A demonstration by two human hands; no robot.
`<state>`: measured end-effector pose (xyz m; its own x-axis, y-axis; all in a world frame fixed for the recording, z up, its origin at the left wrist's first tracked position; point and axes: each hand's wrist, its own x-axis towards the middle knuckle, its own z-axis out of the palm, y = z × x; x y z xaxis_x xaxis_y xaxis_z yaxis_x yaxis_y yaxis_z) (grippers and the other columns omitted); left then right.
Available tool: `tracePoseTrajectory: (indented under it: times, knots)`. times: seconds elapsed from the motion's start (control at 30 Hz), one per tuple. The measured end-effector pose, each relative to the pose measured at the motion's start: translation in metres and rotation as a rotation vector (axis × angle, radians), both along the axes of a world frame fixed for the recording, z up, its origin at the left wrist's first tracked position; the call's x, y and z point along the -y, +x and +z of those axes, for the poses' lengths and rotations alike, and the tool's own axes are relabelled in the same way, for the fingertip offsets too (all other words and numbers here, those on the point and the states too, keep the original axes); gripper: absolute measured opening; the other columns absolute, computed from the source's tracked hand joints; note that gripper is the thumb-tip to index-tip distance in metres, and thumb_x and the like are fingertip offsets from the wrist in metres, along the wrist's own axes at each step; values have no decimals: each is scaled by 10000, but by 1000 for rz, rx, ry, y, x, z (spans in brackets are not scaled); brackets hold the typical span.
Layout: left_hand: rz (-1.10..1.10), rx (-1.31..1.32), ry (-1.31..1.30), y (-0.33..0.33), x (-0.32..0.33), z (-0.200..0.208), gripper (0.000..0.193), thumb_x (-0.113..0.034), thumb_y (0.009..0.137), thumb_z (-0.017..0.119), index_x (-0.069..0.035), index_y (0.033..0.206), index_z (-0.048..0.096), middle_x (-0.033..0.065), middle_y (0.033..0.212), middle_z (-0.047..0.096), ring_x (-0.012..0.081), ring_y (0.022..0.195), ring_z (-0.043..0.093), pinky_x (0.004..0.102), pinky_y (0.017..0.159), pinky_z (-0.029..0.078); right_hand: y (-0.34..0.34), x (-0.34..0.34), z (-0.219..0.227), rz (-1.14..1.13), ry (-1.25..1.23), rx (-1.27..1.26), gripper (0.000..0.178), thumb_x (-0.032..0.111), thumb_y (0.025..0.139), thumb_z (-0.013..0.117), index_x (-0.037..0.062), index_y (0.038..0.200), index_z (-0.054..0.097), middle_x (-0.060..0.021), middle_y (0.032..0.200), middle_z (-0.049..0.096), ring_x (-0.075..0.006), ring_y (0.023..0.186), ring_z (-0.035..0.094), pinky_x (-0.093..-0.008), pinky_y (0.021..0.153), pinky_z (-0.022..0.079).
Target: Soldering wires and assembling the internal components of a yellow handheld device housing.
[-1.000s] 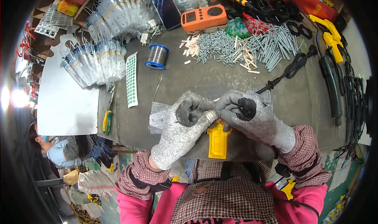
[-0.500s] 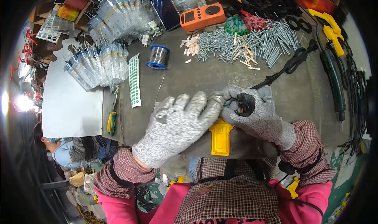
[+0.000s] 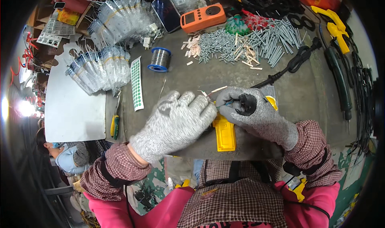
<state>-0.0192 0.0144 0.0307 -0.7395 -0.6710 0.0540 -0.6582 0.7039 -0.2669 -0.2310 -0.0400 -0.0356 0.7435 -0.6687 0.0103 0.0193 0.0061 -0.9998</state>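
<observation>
Head view. The yellow plastic rectangular housing (image 3: 225, 139) lies at six o'clock from the fingertips of the grey-gloved right hand (image 3: 245, 107), its long axis running nearly twelve to six; its upper end sits just below those fingers, the nearer hand. The right hand, wrist toward four o'clock, is curled, apparently pinching a thin blue insulated wire (image 3: 229, 103). The pale-grey-gloved left hand (image 3: 178, 117), blurred, lies back uppermost, wrist toward eight o'clock, fingers extended; whether it grips anything cannot be told.
</observation>
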Motion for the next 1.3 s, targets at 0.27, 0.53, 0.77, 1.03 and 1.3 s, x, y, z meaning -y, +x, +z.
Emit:
tracePoseTrajectory:
  times: [0.27,0.53,0.77,1.03,1.3]
  knots:
    - [327,-65,137,-11,-5,8,293,-328,998,563,-54,913,623,51,821,635,162,764,621,317,689,503,1,1,-6,15,-13,21,192,145,930,642,1,1057,652,-42,973,659,-86,903,596,-270,834,503]
    - [710,-582,654,-9,-5,-2,337,-357,994,584,-55,851,621,82,660,602,122,537,543,308,491,444,3,-1,-21,1,8,78,190,154,948,629,6,1066,644,-27,962,645,-62,876,569,-252,798,488]
    - [1008,-1052,1302,-10,-9,-6,289,-311,967,601,-47,857,644,114,727,650,285,633,643,343,583,478,3,-1,-20,12,106,111,154,147,959,611,17,1040,627,-11,938,629,-49,862,549,-248,786,480]
    - [780,-1071,933,3,-13,-28,262,-256,990,620,-30,859,646,39,789,666,119,652,620,263,575,466,1,-1,-12,-10,-135,67,101,99,908,648,34,980,621,-31,941,645,-84,806,612,-250,731,495]
    - [657,-517,90,69,80,-99,172,-143,878,689,-62,1019,633,137,1048,622,338,904,639,413,815,529,10,4,-17,-130,-204,-36,129,147,898,687,57,982,650,-53,836,678,-144,730,660,-302,681,526]
